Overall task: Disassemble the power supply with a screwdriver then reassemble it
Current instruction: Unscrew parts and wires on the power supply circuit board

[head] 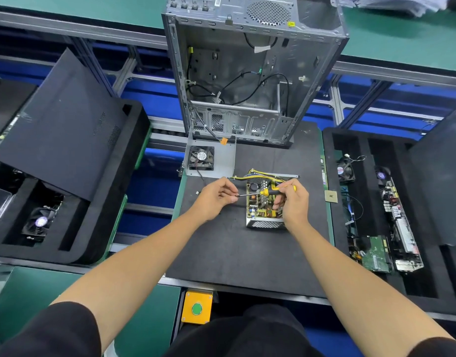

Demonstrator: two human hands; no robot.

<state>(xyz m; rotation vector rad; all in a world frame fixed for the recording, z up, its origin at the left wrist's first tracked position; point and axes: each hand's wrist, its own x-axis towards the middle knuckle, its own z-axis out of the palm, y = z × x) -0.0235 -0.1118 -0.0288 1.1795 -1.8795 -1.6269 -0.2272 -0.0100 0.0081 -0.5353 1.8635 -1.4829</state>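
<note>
The power supply [263, 212] lies open on the black mat [247, 253], its circuit board and yellow and black wires exposed. Its grey cover with the black fan [201, 158] lies apart at the upper left. My right hand [293, 202] grips the yellow and black handle of the screwdriver [268, 191], held level over the board. The shaft points left, and my left hand [217, 198] pinches its tip, with something too small to make out at the fingertips.
An empty grey computer case [247, 73] stands behind the mat. Black foam trays flank it: the left one [67, 228] holds a fan under a dark side panel, the right one [381, 228] holds fans, boards and cables. A small square chip [331, 196] lies at the mat's right edge.
</note>
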